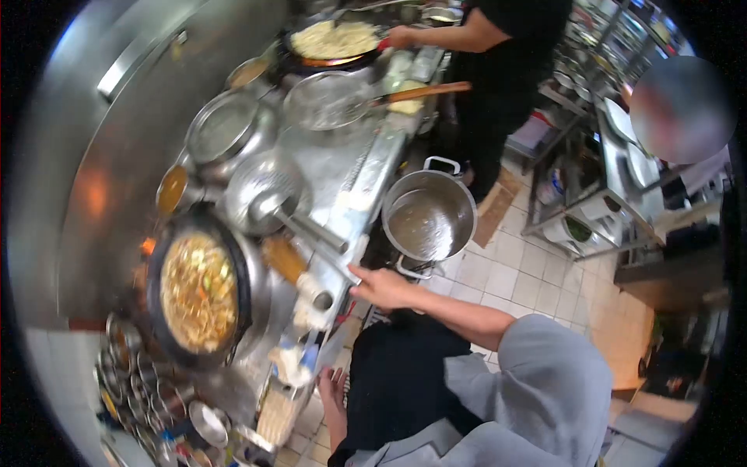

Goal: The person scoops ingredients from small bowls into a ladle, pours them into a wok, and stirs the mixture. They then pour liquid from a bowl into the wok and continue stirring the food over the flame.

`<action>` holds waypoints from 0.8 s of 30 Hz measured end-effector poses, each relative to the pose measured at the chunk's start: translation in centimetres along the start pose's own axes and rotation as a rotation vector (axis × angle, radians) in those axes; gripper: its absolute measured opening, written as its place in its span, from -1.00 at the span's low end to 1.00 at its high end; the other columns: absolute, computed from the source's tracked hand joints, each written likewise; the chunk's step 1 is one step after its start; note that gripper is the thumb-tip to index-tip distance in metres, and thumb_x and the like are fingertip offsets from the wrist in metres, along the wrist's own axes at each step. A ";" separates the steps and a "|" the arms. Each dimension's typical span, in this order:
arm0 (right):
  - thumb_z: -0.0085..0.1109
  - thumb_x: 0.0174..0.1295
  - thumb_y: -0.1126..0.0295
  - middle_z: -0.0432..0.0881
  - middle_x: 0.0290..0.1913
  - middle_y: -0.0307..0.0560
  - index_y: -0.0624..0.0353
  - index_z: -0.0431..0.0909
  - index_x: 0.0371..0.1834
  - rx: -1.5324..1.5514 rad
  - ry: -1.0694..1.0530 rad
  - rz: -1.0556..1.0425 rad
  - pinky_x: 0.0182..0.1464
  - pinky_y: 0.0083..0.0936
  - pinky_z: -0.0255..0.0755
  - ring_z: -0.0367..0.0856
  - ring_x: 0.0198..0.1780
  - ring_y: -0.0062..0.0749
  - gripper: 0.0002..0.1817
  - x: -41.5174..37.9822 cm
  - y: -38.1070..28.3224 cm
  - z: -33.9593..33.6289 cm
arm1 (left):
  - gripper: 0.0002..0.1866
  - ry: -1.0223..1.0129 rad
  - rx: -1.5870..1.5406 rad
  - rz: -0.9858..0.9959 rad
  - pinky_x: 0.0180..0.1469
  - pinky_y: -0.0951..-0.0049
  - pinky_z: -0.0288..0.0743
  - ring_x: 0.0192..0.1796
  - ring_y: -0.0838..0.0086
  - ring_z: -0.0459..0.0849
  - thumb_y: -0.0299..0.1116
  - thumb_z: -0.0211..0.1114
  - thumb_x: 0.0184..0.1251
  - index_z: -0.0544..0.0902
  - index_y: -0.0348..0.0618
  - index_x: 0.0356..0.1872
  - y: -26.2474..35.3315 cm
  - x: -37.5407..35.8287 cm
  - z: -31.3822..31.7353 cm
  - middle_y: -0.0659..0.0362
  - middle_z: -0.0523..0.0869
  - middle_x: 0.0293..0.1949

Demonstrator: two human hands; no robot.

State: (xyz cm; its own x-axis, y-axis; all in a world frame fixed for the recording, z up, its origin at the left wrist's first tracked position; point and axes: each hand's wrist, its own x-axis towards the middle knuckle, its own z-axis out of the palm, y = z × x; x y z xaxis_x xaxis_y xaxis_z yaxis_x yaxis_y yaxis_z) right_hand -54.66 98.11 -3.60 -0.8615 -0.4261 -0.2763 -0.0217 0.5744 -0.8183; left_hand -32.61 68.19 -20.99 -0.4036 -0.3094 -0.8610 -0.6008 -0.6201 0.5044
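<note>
My right hand (383,288) is at the counter's front edge, its fingers closed about the end of a long metal handle. That handle leads to a ladle (267,207) lying over a round perforated strainer (247,183). Lower in view, my left hand (332,387) hangs beside the counter edge with its fingers apart and nothing in it. In front of me a black wok (243,307) holds a brothy stew of noodles and vegetables (198,292), with flame at its far side. A wooden-handled tool (285,261) and a white cloth (292,366) lie between the wok and my hands.
A large two-handled pot (429,214) stands low beside the counter. A co-worker's hand (401,36) grips another wok (334,40) of pale noodles. A wire skimmer (331,101), a strainer pot (223,127) and several small metal containers (136,373) crowd the counter. Shelving (607,179) stands across the tiled floor.
</note>
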 end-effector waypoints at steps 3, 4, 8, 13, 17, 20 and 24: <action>-0.16 0.38 -0.05 0.59 -0.13 0.42 0.22 0.35 0.27 0.119 0.153 0.024 0.02 -0.06 0.45 0.59 -0.08 0.27 -0.39 -1.4 2.0 -1.3 | -0.32 -0.043 -0.098 -0.062 0.01 0.09 0.57 0.16 0.07 0.48 -0.14 0.20 0.33 0.11 -0.14 0.34 -2.0 6.4 -2.8 -0.10 0.32 0.23; -0.17 0.38 -0.05 0.59 -0.10 0.40 0.21 0.39 0.24 0.163 0.245 0.015 0.07 -0.07 0.42 0.57 -0.05 0.28 -0.40 -1.1 5.0 -0.3 | -0.32 -0.005 -0.068 -0.069 0.01 0.10 0.56 0.17 0.08 0.46 -0.11 0.21 0.32 0.13 -0.15 0.34 -1.9 6.3 -2.9 -0.09 0.32 0.24; -0.12 0.34 -0.05 0.60 -0.07 0.35 0.22 0.48 0.12 0.137 0.373 0.171 0.08 -0.06 0.40 0.55 0.00 0.25 -0.43 -3.3 13.0 0.1 | -0.35 0.134 0.261 0.066 0.00 0.16 0.55 0.19 0.16 0.44 -0.04 0.24 0.28 0.28 -0.20 0.26 -0.7 -1.5 2.5 -0.06 0.35 0.23; -0.01 0.25 -0.01 0.64 -0.25 0.32 0.34 0.49 0.02 0.196 0.460 0.655 -0.10 -0.05 0.47 0.64 -0.21 0.17 -0.43 -13.0 23.8 1.9 | -0.47 0.125 0.596 0.046 -0.15 0.20 0.59 -0.04 0.20 0.61 -0.09 0.26 0.24 0.44 -0.24 0.10 -1.9 4.4 -4.0 0.02 0.57 -0.02; 0.06 0.08 0.30 0.64 -0.61 0.13 0.29 0.61 -0.72 0.205 0.411 1.006 -0.38 -0.25 0.55 0.66 -0.55 -0.11 -0.67 -26.7 33.7 9.9 | -0.49 -0.113 0.370 0.125 -0.20 0.20 0.62 -0.18 0.19 0.68 -0.10 0.26 0.24 0.48 -0.31 0.05 -2.3 3.9 -3.0 0.05 0.66 -0.16; 0.02 0.06 0.39 0.68 -0.54 0.09 0.31 0.62 -0.71 0.106 0.282 1.173 -0.37 -0.33 0.58 0.70 -0.51 -0.20 -0.70 -37.9 32.6 13.3 | -0.51 -0.175 0.333 0.181 -0.19 0.18 0.62 -0.10 0.19 0.69 -0.12 0.24 0.25 0.48 -0.28 0.06 -3.1 1.1 -0.9 0.04 0.65 -0.10; 0.01 0.08 0.38 0.67 -0.57 0.13 0.42 0.60 -0.64 0.367 0.233 1.212 -0.48 -0.46 0.61 0.68 -0.61 -0.26 -0.69 -48.8 33.7 19.0 | -0.09 -0.391 0.392 0.091 -0.10 0.21 0.59 -0.03 0.31 0.51 -0.13 0.39 0.20 0.00 0.19 0.49 -4.9 11.6 -5.8 -0.01 0.27 0.28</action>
State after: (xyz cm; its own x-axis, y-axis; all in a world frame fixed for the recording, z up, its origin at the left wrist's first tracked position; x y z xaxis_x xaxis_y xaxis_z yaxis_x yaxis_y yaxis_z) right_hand -3.68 124.98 -27.22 -0.3021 0.3829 -0.8730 0.9409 0.2667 -0.2086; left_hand -30.40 63.48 -33.77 -0.6465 -0.0127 -0.7628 -0.7332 -0.2659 0.6259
